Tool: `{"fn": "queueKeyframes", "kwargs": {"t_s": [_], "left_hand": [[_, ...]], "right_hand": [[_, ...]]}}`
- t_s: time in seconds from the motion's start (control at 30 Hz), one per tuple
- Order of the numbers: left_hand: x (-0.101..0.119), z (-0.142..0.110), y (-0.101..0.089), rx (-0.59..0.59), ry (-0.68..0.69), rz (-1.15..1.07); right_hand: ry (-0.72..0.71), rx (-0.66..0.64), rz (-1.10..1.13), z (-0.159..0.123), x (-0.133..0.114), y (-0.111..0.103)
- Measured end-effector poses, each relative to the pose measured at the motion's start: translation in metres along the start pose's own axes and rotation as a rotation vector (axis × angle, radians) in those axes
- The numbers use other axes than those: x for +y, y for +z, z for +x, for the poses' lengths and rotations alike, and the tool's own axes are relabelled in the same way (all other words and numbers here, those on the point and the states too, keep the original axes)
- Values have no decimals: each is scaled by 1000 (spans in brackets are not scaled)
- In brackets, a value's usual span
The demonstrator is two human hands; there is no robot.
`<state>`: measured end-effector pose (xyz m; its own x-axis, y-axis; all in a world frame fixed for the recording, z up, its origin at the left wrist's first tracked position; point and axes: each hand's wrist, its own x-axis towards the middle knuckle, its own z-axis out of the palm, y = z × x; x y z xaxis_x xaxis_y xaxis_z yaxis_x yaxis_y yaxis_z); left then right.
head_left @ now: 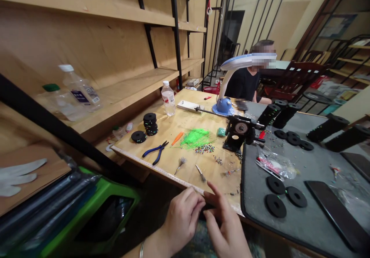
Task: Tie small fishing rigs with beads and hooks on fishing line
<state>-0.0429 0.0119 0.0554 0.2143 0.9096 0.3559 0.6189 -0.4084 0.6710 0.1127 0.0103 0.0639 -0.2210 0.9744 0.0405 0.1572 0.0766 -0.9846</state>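
- Wooden shelves [121, 92] are seen at the left and far side, with two plastic bottles [82, 92] stood on one board.
- A white glove [20, 175] is laid on cardboard at the near left.
- On the wooden table [162, 121], black spools [150, 125] and blue pliers [156, 152] are placed left of bright green strands [198, 137].
- At the near edge, the left hand [182, 213] is held with its fingertips pinched; whether anything is gripped cannot be told.
- A small wire bundle [200, 173] is left lying on the table, just beyond both hands.
- The right hand [224, 221] is held loosely open beside it, index finger raised.
- A black metal device [238, 130] is set farther right, near a blue lamp [224, 105]; behind, a person [245, 82] is seated.
- Black foam discs [276, 205] are spread on the gray mat [306, 165] at right.
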Motion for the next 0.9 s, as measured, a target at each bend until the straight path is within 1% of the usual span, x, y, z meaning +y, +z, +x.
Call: {"fn": "queueKeyframes", "kwargs": {"t_s": [0.1, 0.2, 0.37, 0.53, 0.57, 0.63, 0.73, 0.77, 0.83, 0.9], "left_hand": [[1, 0, -4, 12, -33, -57], [0, 1, -5, 14, -89, -122], [-1, 1, -1, 19, -151, -177], [-3, 6, 0, -28, -174, -173], [-6, 8, -2, -26, -180, -156], [-17, 14, -7, 26, -200, -69], [-41, 28, -15, 206, -276, 185], [-49, 33, -17, 239, -317, 254], [-64, 45, -19, 255, -388, 282], [-75, 54, -18, 232, -449, 212]], "right_hand": [[-92, 6, -107, 4, 13, 8], [-135, 10, -186, 7, 19, 9], [-129, -65, -237, 9, 21, 8], [-104, -37, -249, 12, 30, 9], [-97, -19, -230, 13, 32, 8], [-67, 34, -175, 13, 35, 7], [21, 102, -59, 12, 39, 6], [53, 113, -15, 12, 41, 6], [113, 125, 80, 11, 43, 6], [161, 139, 161, 12, 44, 7]]}}
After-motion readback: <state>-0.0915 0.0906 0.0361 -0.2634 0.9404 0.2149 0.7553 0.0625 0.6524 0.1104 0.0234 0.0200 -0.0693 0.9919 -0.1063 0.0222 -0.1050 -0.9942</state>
